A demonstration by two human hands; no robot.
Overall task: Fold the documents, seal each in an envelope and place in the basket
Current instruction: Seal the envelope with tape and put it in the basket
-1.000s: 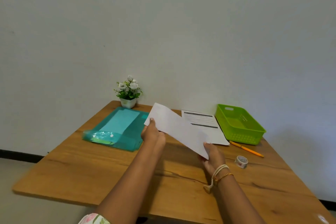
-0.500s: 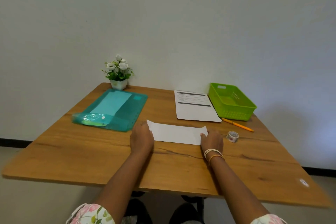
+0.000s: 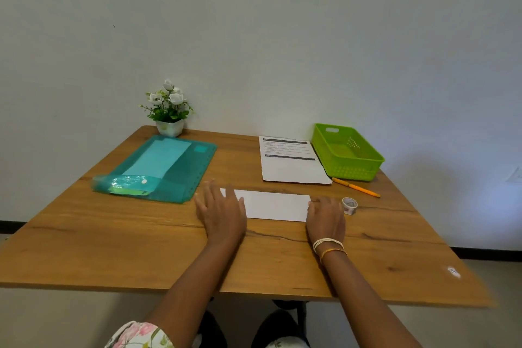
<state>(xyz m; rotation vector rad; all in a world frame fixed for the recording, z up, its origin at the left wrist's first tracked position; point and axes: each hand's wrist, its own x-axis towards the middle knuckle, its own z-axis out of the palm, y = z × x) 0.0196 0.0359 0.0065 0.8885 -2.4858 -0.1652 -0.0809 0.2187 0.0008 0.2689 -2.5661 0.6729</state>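
Note:
A folded white document (image 3: 275,205) lies flat on the wooden table (image 3: 141,248) in front of me. My left hand (image 3: 220,210) lies flat with spread fingers on its left end. My right hand (image 3: 326,215) presses its right end, fingers bent over the edge. A second, unfolded printed document (image 3: 292,164) lies behind it. The green basket (image 3: 347,151) stands at the back right, with nothing visible inside. A teal plastic folder (image 3: 166,168) holding light envelopes lies at the back left.
A small roll of tape (image 3: 349,205) sits just right of my right hand. An orange pencil (image 3: 356,187) lies in front of the basket. A potted white flower (image 3: 169,110) stands against the wall at the back left.
The folded document came down from the air onto the table. Both hands went from holding its ends to lying on them, and the left hand's fingers have now spread flat.

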